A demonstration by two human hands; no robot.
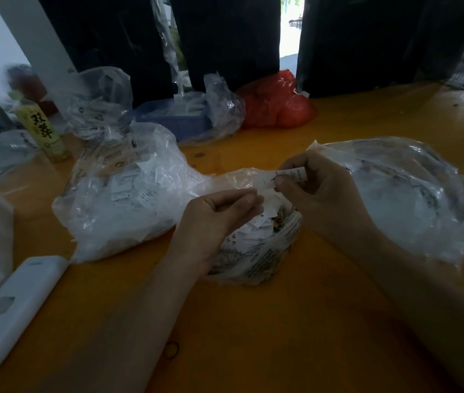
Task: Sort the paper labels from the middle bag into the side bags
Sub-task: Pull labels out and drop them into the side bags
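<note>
Labels [256,225] fill the middle bag [253,262] under both hands, right hand [314,191] pinching one label [290,174] and left hand [219,214] pinching another, so stuck-together slips could land in the wrong side bag [412,194].

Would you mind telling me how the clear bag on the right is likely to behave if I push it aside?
The right bag would probably crumple rather than slide as one piece, since its thin film is wrinkled and slack. It looks light, with few labels showing inside, so it may skid easily on the smooth yellow table.
</note>
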